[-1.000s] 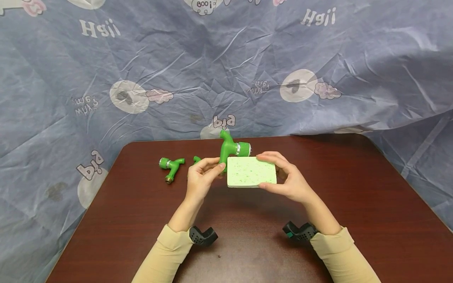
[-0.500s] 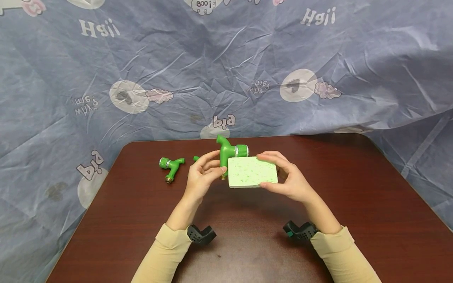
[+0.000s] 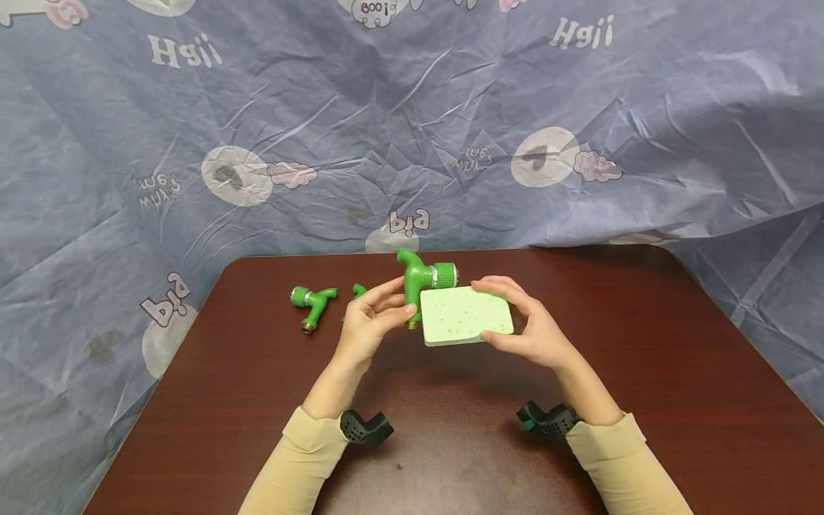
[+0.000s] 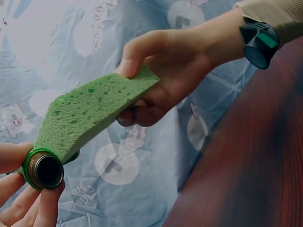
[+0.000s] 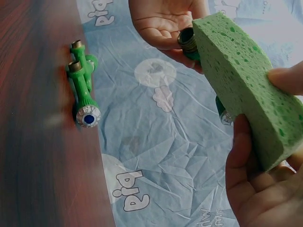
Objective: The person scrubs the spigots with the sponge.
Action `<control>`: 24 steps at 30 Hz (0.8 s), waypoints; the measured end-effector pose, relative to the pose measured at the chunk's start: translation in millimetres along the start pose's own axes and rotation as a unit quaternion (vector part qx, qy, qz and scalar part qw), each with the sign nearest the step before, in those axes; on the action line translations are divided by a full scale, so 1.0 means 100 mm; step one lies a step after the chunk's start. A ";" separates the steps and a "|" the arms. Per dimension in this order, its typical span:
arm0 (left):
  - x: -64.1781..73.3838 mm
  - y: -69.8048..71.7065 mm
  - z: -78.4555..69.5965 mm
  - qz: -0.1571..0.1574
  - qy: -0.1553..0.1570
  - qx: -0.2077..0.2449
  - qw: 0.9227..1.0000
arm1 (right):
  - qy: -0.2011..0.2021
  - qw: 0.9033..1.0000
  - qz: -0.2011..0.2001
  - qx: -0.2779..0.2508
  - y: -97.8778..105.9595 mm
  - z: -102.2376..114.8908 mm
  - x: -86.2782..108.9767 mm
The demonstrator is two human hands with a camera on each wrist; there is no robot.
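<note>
In the head view my left hand (image 3: 368, 325) pinches the lower stem of a green tap (image 3: 415, 279), held up with its spout at the top and its ribbed knob to the right. The left wrist view looks into the tap's threaded brass end (image 4: 46, 170) between my fingers. My right hand (image 3: 531, 325) grips a pale green speckled sponge (image 3: 465, 315) by its right end, thumb below and fingers above. The sponge's left end lies against the tap's stem and covers part of it in the head view.
Another green tap (image 3: 314, 307) lies on the dark red-brown table (image 3: 212, 400) at the left. Part of a further tap (image 3: 358, 290) shows behind my left hand. A blue printed cloth (image 3: 360, 129) hangs behind the table's far edge.
Both hands remain raised together. The tap has dropped slightly since a second ago. The sponge has shifted a little to the right and tilted slightly.
</note>
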State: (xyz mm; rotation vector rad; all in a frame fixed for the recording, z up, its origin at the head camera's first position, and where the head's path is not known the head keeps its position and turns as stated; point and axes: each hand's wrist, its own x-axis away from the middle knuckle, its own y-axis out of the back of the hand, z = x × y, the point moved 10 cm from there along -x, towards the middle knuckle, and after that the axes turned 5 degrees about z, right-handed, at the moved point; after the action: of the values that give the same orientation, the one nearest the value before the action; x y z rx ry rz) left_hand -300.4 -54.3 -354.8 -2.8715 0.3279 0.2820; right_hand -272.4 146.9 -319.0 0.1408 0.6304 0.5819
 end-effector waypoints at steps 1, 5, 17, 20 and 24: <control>0.00 0.01 -0.01 -0.004 -0.003 0.001 1.000 | 0.001 1.000 0.005 0.001 -0.01 0.00 0.00; 0.00 0.02 -0.04 -0.014 -0.013 0.005 1.000 | 0.006 1.000 0.014 0.014 -0.01 0.02 0.01; 0.01 0.04 -0.05 -0.033 -0.019 0.008 0.999 | 0.013 0.999 0.009 0.047 0.00 0.05 0.00; 0.01 0.04 -0.04 -0.031 -0.014 0.007 0.999 | 0.010 0.999 0.009 0.052 0.00 0.04 0.00; 0.01 0.05 -0.03 -0.037 -0.016 0.010 0.999 | 0.014 0.997 0.029 0.073 -0.02 0.06 0.01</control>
State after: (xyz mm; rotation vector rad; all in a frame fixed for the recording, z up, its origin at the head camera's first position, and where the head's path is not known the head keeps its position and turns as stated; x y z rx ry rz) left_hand -300.0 -59.8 -353.0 -2.8486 0.2173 0.3098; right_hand -267.7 146.2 -315.0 0.2895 0.6981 0.5948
